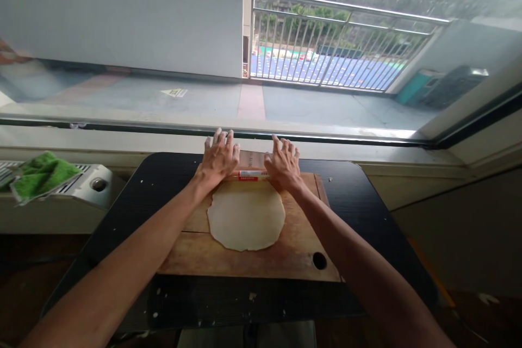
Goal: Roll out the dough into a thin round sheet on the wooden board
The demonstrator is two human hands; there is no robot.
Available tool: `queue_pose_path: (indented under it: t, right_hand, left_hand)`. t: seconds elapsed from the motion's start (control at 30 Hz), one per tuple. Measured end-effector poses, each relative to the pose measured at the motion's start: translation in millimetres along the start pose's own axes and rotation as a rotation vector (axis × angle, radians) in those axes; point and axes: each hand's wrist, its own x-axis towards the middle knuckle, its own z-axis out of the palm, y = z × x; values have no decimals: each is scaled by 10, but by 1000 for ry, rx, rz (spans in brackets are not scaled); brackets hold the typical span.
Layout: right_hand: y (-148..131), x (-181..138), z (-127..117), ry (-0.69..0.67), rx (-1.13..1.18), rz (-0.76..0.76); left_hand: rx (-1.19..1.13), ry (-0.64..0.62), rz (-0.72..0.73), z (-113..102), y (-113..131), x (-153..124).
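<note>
A flat round sheet of pale dough [246, 216] lies on a wooden board [204, 253]. At the dough's far edge rests a wooden rolling pin [252, 175] with a red and white label. My left hand [219, 159] lies on the pin's left end, fingers stretched out flat. My right hand [283, 163] presses on the right end, fingers likewise spread and pointing away from me. Both palms cover the pin's ends, so only its middle shows.
The board sits on a black table [359, 190] speckled with flour bits. A green cloth [41, 175] lies on a white appliance [87, 185] at the left. A window sill and glass run just beyond the table, with a balcony railing [338, 49] outside.
</note>
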Motion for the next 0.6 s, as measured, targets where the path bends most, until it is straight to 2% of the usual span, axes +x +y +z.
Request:
queue_pose_path:
  t: [0.1, 0.2, 0.47, 0.6]
  right_hand:
    - [15, -4, 28, -35, 3, 9]
    - [16, -147, 41, -27, -31, 2]
    - [1, -806, 87, 80, -121, -51]
    - [2, -1030, 79, 114, -110, -60]
  left_hand:
    - [8, -33, 5, 0, 6, 21]
    - [2, -71, 16, -28, 29, -99]
    - [5, -141, -92, -213, 238, -710]
    - [27, -150, -120, -345, 346, -975]
